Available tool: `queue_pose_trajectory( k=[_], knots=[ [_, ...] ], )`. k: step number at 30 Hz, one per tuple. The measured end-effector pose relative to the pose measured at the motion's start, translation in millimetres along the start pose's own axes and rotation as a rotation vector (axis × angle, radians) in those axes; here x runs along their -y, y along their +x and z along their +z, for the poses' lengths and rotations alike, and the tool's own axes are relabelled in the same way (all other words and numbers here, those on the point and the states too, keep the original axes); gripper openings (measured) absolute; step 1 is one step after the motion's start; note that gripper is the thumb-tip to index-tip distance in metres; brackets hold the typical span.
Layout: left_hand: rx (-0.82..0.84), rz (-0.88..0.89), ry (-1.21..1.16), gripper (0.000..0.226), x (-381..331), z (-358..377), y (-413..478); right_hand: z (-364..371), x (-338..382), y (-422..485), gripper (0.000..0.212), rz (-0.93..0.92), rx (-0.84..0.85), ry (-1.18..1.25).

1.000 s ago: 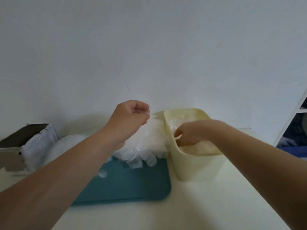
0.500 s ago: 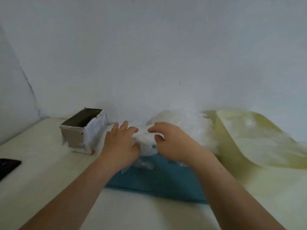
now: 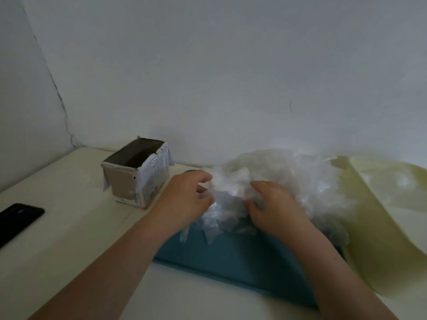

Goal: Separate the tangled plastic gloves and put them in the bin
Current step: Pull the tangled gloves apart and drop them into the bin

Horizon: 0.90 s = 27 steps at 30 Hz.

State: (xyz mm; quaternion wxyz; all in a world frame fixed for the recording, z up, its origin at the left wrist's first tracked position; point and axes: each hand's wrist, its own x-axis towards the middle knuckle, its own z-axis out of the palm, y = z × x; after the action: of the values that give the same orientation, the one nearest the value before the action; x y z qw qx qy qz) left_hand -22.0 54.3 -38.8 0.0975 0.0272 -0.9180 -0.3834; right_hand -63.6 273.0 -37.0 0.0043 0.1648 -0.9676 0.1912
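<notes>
Through the head camera I saw both bare forearms reaching in from the bottom of the frame toward the middle. The left hand (image 3: 184, 199) sat at the left edge of the heap of tangled plastic gloves (image 3: 291, 176), its fingers curled and pinching a fold of the clear film against the thumb. The right hand (image 3: 275, 206) lay just right of it, fingers bent down into the front of the same heap and gripping the plastic; the two hands were near each other but apart, with crumpled film between them. The heap filled the centre right of the frame and rested on the far part of a teal tray (image 3: 242, 257), with a few glove fingers trailing over the tray's bare surface below the hands. The pale yellow bin (image 3: 379, 222) stood at the right edge of the frame, just beside the tray and the heap, though it was smeared by blur, and I could not make out what lay inside it. Left of centre, an open cardboard box (image 3: 138, 174) with torn paper labels stood on the cream counter (image 3: 57, 239) near the white wall (image 3: 208, 65). A dark phone (image 3: 16, 218) lay flat at the far left edge.
</notes>
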Motion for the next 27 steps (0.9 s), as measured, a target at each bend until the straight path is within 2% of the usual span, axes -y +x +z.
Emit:
queue_pose_trajectory(
  k=[2, 4, 6, 8, 10, 11, 12, 15, 16, 18, 20, 22, 25, 27],
  knots=[
    [-0.069, 0.003, 0.028, 0.007, 2.2, -3.9, 1.2, -5.8, 3.5, -3.3, 0.059, -0.06, -0.035, 0.066],
    [-0.126, 0.055, 0.038, 0.009, -0.1, -11.3, 1.7, -15.6, 10.5, -7.4, 0.066, -0.163, -0.083, 0.169],
    [-0.193, 0.133, 0.029, 0.012, -6.8, -24.0, 1.1, -25.3, 20.2, -13.3, 0.065, -0.217, -0.157, 0.337],
    [-0.274, 0.228, 0.003, 0.011, -16.1, -38.2, -2.6, -35.6, 30.7, -19.9, 0.051, -0.179, -0.218, 0.592],
    [-0.311, 0.346, -0.035, 0.015, -24.8, -47.1, -8.6, -45.9, 35.4, -25.0, 0.025, -0.101, -0.28, 0.819],
    [-0.313, 0.412, -0.053, 0.018, -29.5, -49.7, -12.5, -52.1, 37.0, -27.2, 0.029, -0.054, -0.26, 0.892],
    [-0.31, 0.483, -0.075, 0.021, -34.1, -51.1, -16.3, -56.5, 35.6, -27.4, 0.043, 0.001, -0.181, 0.972],
    [-0.27, 0.671, -0.072, 0.031, -41.3, -44.4, -23.6, -65.4, 26.8, -26.6, 0.088, 0.145, 0.191, 1.265],
    [-0.252, 0.71, -0.032, 0.031, -40.7, -40.1, -23.6, -65.0, 24.1, -26.2, 0.095, 0.12, 0.277, 1.321],
    [-0.211, 0.748, 0.052, 0.031, -38.2, -31.5, -22.2, -63.4, 23.5, -29.1, 0.088, 0.018, 0.309, 1.3],
    [-0.175, 0.761, 0.109, 0.034, -36.5, -27.0, -21.1, -59.2, 24.4, -30.0, 0.059, -0.069, 0.222, 1.221],
    [-0.143, 0.737, 0.116, 0.046, -36.9, -26.3, -22.5, -56.9, 26.3, -30.1, 0.03, -0.107, 0.122, 1.186],
    [-0.107, 0.508, -0.058, 0.071, -40.2, -34.2, -27.6, -55.0, 23.2, -27.2, 0.022, -0.055, 0.065, 1.284],
    [-0.06, 0.307, -0.291, 0.066, -44.0, -41.5, -28.9, -56.4, 21.4, -27.5, 0.022, -0.066, 0.034, 1.247]
  ],
)
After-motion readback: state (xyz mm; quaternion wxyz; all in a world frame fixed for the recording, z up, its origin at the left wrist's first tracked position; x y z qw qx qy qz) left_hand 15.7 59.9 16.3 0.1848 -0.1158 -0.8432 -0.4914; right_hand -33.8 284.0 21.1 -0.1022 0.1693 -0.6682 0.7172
